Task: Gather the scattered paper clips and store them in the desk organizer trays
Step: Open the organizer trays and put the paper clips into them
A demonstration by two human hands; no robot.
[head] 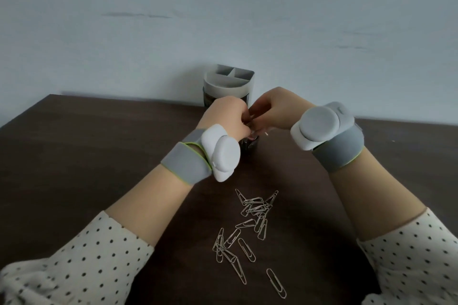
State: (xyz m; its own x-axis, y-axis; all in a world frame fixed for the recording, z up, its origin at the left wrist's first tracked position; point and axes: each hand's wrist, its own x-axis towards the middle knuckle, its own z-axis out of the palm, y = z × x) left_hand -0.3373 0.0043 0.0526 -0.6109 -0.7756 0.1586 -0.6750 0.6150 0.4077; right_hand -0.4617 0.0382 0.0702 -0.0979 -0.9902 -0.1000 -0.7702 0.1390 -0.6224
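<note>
Fingers [244, 122] of your hands meet, pinching clips — how many stays hidden; loose clips [250, 233] lie pointing every way — organizer [229, 86] half-hidden behind.

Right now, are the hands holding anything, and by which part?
Both hands, left hand and right hand, meet fingertip to fingertip over what look like paper clips; which part is pinched cannot be told. Loose paper clips lie on the desk.

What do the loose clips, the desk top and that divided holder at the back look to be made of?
Paper clips: thin bent wire, likely steel, with a silvery glint. Desk: dark brown, matte, faint grain, so wood or a wood-look laminate. Desk organizer: smooth, matte grey dividers, probably plastic; its darker lower part is too hidden to judge.
</note>
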